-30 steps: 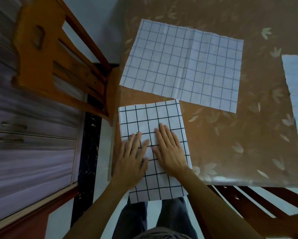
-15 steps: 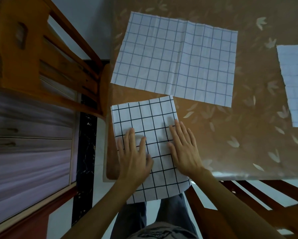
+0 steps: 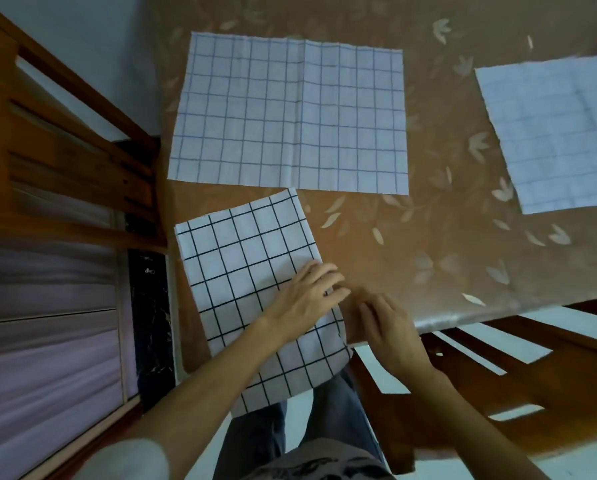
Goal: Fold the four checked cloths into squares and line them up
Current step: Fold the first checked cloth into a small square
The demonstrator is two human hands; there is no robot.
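Observation:
A folded white cloth with bold black checks (image 3: 248,271) lies askew at the table's near left corner, its near end hanging over the edge. My left hand (image 3: 307,296) lies on its right edge with fingers curled over that edge. My right hand (image 3: 387,327) is just right of the same edge on the bare table, fingers bent toward the cloth, fingertips hidden. A larger cloth with thin blue checks (image 3: 290,116) lies flat and unfolded behind it. A pale checked cloth (image 3: 560,133) lies flat at the far right, cut off by the frame.
The brown leaf-patterned table (image 3: 446,237) ends close to my body. A wooden chair (image 3: 65,150) stands at the left beside a drawer unit (image 3: 48,323). Another wooden chair (image 3: 498,393) is under the table's near right edge.
Both hands have slid from the middle of the black-checked cloth to its right edge, the right hand now off the cloth. The cloth has turned slightly and the view shifted.

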